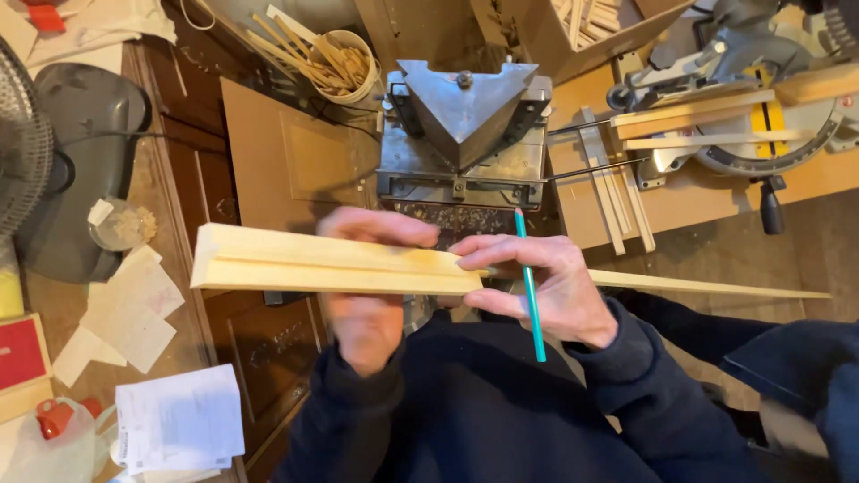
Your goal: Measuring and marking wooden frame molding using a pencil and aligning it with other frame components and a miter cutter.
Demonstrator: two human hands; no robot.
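A: State of the hands?
B: Left hand (367, 295), blurred, grips a pale wooden moulding strip (331, 261); right hand (550, 286) pinches it, teal pencil (530, 284) between fingers.
A: Strip's location?
B: Held level before the metal machine (463, 134).

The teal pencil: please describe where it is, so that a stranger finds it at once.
Start at the long pale wood moulding held across the middle. At its right, the right hand holds the pencil upright. It alone is teal and thin.

Left hand (367, 295) motion-blurred, partly hidden behind the wooden moulding (331, 261).
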